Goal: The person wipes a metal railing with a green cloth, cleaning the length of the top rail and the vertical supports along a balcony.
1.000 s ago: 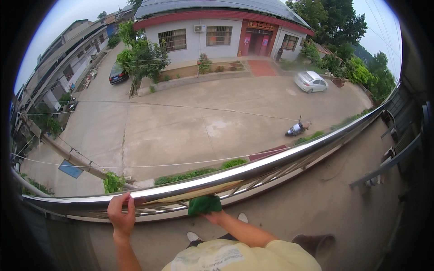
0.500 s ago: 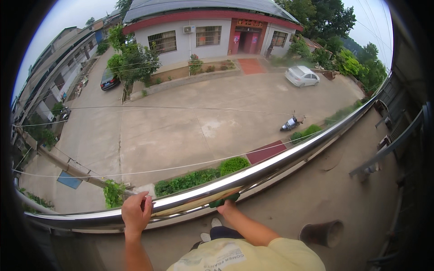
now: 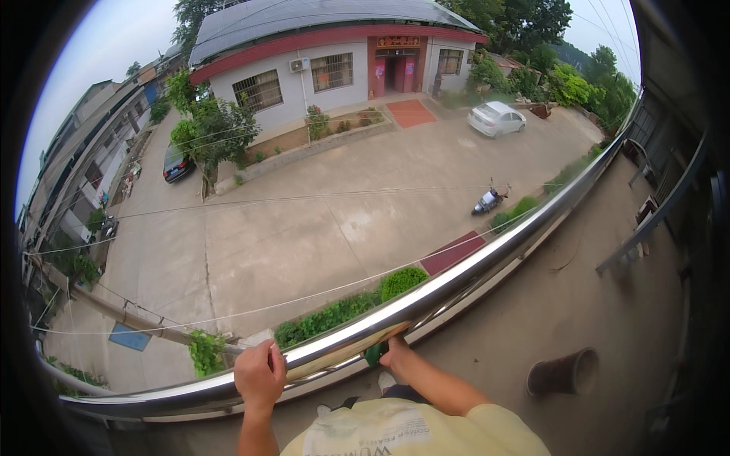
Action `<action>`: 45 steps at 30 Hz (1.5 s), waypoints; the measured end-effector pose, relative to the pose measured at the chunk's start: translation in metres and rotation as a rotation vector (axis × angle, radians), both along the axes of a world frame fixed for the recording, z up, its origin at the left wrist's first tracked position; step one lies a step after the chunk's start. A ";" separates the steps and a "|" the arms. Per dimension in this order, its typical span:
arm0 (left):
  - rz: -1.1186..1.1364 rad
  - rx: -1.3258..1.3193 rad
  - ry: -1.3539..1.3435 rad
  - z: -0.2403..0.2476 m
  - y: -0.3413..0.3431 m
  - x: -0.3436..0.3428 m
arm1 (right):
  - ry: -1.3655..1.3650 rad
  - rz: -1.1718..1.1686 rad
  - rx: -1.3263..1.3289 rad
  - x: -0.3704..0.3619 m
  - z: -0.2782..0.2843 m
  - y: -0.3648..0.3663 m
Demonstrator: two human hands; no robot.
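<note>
A shiny steel railing (image 3: 471,262) curves across a balcony edge, high above a concrete yard. My left hand (image 3: 259,374) is wrapped over the top rail, gripping it. My right hand (image 3: 393,352) is under the rail a little to the right, closed on a green cloth (image 3: 374,353) pressed against the rail's underside. Most of the cloth is hidden behind the rail and my fingers.
A brown clay pot (image 3: 564,372) lies on its side on the balcony floor (image 3: 578,304) at the right. Metal window frames (image 3: 661,205) line the right wall. Far below are a white car (image 3: 496,118), a scooter (image 3: 487,202) and green hedges (image 3: 334,315).
The green cloth has gone from the top of the rail to its underside, with my right hand moving right along the rail. My left hand also shifted right. The view turned right.
</note>
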State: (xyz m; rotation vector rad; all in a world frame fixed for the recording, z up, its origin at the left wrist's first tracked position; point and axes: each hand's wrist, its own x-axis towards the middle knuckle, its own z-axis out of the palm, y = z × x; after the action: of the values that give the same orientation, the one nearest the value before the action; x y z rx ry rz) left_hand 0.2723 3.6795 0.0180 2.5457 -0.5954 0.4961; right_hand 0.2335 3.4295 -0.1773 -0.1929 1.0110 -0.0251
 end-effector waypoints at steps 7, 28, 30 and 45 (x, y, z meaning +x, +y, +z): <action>-0.302 -0.248 0.004 0.005 0.027 -0.004 | 0.138 -0.059 -0.353 0.016 -0.025 0.049; -0.090 -0.078 -0.017 -0.008 0.253 0.012 | 0.260 -0.246 -0.377 0.036 -0.035 0.233; -0.088 -0.074 -0.091 -0.004 0.250 0.013 | 0.243 -0.219 -0.383 0.036 -0.030 0.253; 0.048 -0.025 -0.073 -0.010 0.249 0.011 | 0.200 0.449 -0.492 -0.003 0.014 0.255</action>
State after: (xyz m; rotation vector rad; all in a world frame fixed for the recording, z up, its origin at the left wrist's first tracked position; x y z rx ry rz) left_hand 0.2837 3.9290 0.0075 2.5321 -0.5514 0.6118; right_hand 0.2307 3.6846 -0.1633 -0.8833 1.1288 0.1589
